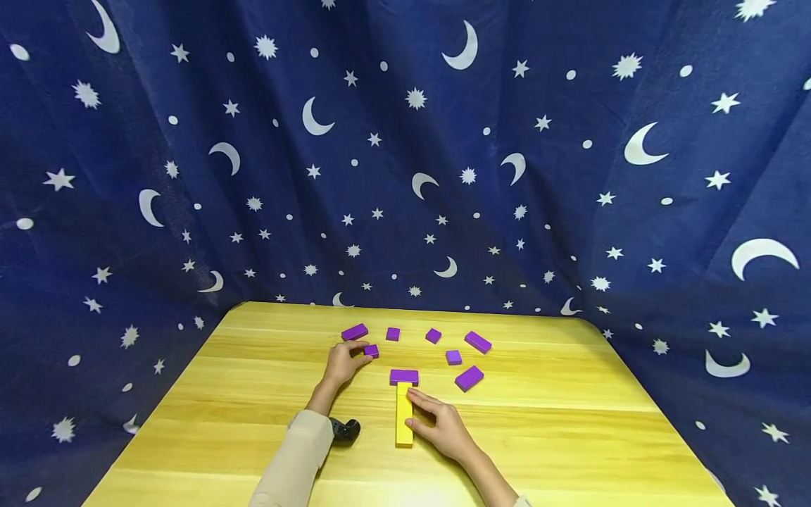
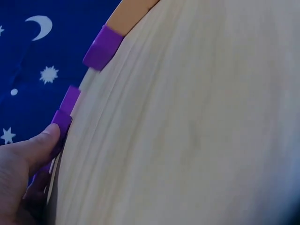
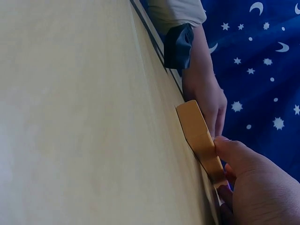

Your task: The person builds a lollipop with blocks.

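Observation:
My left hand point(image 1: 343, 363) pinches a small purple block point(image 1: 371, 351) between thumb and fingers at the left of the group; the left wrist view shows the thumb pressed on that purple block point(image 2: 62, 121). In front of me, a long yellow block point(image 1: 404, 415) lies pointing away, its far end against a purple rectangular block point(image 1: 404, 377) set crosswise, making a T shape. My right hand point(image 1: 443, 429) touches the yellow block's right side with thumb and fingertips, fingers fairly straight. In the right wrist view the same yellow block point(image 3: 199, 136) has the thumb along its side.
Farther back lie purple rectangular blocks point(image 1: 355, 332), point(image 1: 478, 342) and small purple cubes point(image 1: 393, 334), point(image 1: 434, 336). Right of the T are another cube point(image 1: 453, 358) and a purple rectangular block point(image 1: 469, 379). A black device point(image 1: 345, 430) sits at the left wrist. A starry curtain point(image 1: 393, 155) surrounds the wooden table point(image 1: 570, 436).

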A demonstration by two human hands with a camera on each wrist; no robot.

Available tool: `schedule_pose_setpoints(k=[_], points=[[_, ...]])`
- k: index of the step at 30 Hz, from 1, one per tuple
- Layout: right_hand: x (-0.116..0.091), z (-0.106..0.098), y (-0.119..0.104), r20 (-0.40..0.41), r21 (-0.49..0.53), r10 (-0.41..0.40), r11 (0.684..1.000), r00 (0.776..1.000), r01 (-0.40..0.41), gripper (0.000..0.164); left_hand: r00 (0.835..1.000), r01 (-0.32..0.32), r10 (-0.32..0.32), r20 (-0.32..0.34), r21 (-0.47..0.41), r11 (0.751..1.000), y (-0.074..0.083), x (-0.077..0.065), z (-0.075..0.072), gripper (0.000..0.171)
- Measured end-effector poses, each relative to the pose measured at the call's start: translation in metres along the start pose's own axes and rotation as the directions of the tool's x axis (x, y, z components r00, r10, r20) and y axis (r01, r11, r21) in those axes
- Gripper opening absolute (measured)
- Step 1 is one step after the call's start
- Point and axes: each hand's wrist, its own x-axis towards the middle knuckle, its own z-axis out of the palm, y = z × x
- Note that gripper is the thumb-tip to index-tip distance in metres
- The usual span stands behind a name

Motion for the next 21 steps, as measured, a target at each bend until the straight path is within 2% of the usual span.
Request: schedule_pose_setpoints(k=[1,8,13,17,21], points=[[0.000,0.000,0.000,-0.001,-0.002,-0.004,1.000,1.000,0.004,0.050,1.000,0.008,-0.008,0.004,-0.016,1.000,0.001,0.000,0.002,0.029],[0.002,0.001,0.000,-0.009,-0.001,-0.023,1.000,1.000,0.023,0.049,0.996,-0.065,0.070,0.062,-0.072,0.995,0.011,0.001,0.016,0.027],[0.002,0.000,0.000,0.005,0.005,-0.006,1.000,1.000,0.006,0.049,0.986,-0.084,0.095,0.140,-0.084,0.993,0.013,0.000,0.019,0.029],[0.001,0.000,-0.001,0.005,0.009,-0.003,1.000,1.000,0.003,0.049,0.977,-0.060,0.088,0.195,-0.144,0.988,0.010,0.001,0.018,0.031],[0.001,-0.001,-0.001,0.002,0.002,-0.004,1.000,1.000,0.004,0.049,0.977,0.005,0.038,0.211,-0.203,0.979,0.007,0.001,0.018,0.028]])
